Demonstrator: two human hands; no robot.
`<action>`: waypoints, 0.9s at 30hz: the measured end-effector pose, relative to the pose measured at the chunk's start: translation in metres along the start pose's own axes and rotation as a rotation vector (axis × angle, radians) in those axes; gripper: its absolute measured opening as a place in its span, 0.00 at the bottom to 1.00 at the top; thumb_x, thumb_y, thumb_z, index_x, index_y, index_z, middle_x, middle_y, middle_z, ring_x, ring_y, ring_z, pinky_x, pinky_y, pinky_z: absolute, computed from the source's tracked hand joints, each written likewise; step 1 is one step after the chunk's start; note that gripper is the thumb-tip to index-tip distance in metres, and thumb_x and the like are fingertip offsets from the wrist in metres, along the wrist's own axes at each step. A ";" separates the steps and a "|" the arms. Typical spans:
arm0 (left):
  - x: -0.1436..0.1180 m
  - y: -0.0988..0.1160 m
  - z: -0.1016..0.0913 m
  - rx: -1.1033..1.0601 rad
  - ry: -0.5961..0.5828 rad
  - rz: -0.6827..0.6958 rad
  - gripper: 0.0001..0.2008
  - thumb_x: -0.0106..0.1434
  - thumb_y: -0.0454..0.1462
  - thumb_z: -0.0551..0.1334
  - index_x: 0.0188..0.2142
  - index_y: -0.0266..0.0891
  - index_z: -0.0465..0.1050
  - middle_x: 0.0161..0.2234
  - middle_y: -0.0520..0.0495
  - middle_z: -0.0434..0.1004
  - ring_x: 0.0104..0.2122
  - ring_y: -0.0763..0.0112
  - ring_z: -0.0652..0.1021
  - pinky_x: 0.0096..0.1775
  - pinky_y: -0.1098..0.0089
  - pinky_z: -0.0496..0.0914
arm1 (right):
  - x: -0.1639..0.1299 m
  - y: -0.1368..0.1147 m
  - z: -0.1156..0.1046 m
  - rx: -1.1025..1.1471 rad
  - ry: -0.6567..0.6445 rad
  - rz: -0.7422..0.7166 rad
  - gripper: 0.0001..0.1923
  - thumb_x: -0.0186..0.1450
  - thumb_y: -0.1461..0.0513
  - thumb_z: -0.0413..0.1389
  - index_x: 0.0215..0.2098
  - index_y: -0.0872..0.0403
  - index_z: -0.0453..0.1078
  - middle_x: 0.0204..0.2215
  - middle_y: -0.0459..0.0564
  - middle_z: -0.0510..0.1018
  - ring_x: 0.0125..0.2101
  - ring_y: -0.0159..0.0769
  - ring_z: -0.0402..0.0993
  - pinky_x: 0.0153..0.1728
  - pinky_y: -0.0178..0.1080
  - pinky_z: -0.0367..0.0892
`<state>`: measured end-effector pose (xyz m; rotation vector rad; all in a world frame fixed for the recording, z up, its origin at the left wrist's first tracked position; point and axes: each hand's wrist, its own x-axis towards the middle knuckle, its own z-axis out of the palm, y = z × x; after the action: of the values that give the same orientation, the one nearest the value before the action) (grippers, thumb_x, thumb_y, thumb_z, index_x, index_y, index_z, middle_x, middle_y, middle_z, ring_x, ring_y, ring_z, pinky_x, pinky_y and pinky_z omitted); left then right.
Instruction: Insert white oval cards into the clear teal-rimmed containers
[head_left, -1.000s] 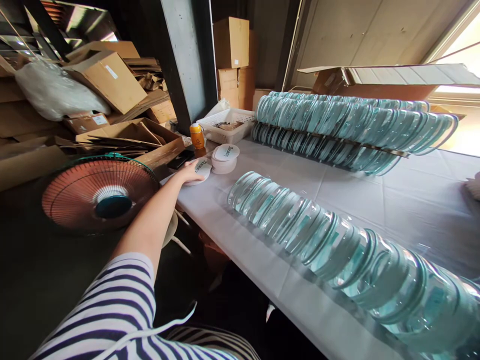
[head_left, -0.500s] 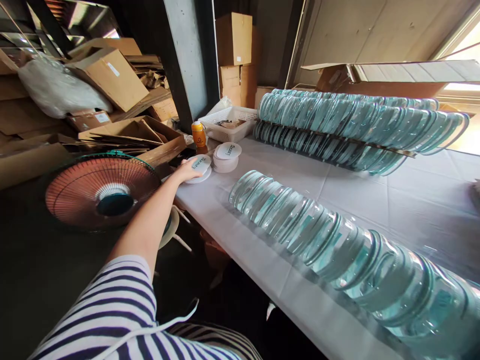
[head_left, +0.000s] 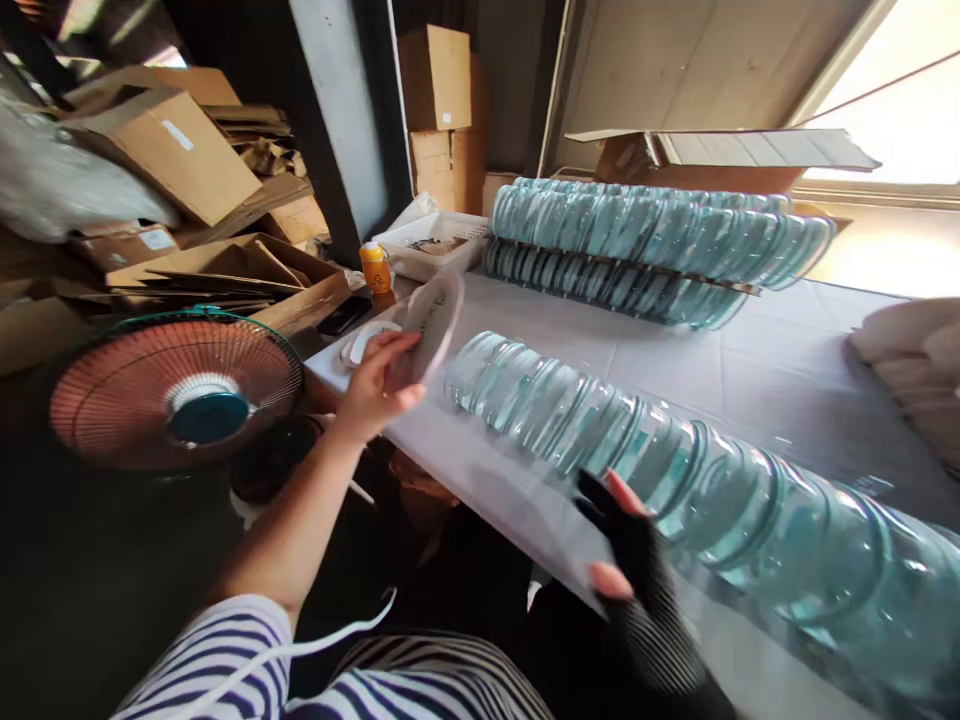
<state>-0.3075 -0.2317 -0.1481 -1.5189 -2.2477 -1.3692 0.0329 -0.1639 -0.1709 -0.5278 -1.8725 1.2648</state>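
Note:
My left hand [head_left: 377,388] holds a round white card [head_left: 433,325] with dark print, tilted up above the table. The card is blurred, and I cannot tell whether it is one or a thin stack. Just behind this hand, more round white cards [head_left: 367,340] lie near the table's left corner. My right hand [head_left: 626,560], in a black glove with bare fingertips, hovers over the front table edge. Its thumb and fingers are apart, with nothing between them. Beyond it runs a long row of clear, greenish round glass pieces [head_left: 600,435] set on edge.
Racked round glass pieces [head_left: 652,235] stand at the back of the table [head_left: 675,365]. A yellow bottle [head_left: 375,268] and a white plastic basket [head_left: 427,262] sit at the far left. A fan [head_left: 180,390] and cardboard boxes [head_left: 161,150] are on the left; a pale bundle [head_left: 915,360] lies right.
My left hand has lifted the round white card off the table and drawn it closer, tilting it up. My right hand has come into view over the front edge. The view has turned rightward.

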 end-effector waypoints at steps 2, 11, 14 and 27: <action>-0.026 0.048 0.031 -0.109 0.007 0.153 0.38 0.55 0.47 0.65 0.64 0.57 0.55 0.61 0.46 0.54 0.62 0.54 0.61 0.61 0.57 0.63 | 0.021 0.000 0.034 0.103 -0.048 0.002 0.43 0.64 0.41 0.51 0.70 0.46 0.42 0.62 0.57 0.62 0.56 0.46 0.68 0.50 0.51 0.71; -0.079 0.094 0.108 -0.801 0.126 0.163 0.46 0.56 0.49 0.67 0.66 0.56 0.42 0.67 0.43 0.42 0.67 0.52 0.49 0.64 0.50 0.53 | 0.068 -0.036 -0.020 -0.785 -0.077 -0.157 0.14 0.65 0.61 0.52 0.47 0.52 0.73 0.32 0.50 0.81 0.29 0.39 0.78 0.30 0.38 0.72; -0.078 0.077 0.111 -0.858 0.077 0.077 0.37 0.60 0.48 0.65 0.65 0.54 0.50 0.65 0.43 0.51 0.66 0.55 0.55 0.62 0.53 0.58 | 0.059 -0.019 -0.044 -0.858 -0.290 -0.137 0.16 0.63 0.64 0.52 0.48 0.51 0.74 0.36 0.51 0.82 0.30 0.40 0.79 0.30 0.38 0.73; -0.119 0.085 0.146 -0.582 -0.382 0.333 0.34 0.67 0.33 0.55 0.68 0.53 0.44 0.66 0.41 0.53 0.64 0.60 0.58 0.62 0.53 0.57 | -0.027 0.048 -0.035 -0.742 0.327 -0.205 0.22 0.67 0.57 0.53 0.58 0.51 0.63 0.50 0.57 0.75 0.48 0.44 0.74 0.47 0.47 0.72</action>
<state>-0.1272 -0.2014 -0.2452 -2.3863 -1.7001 -1.8407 0.0728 -0.1428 -0.2184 -0.8378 -2.0050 0.2893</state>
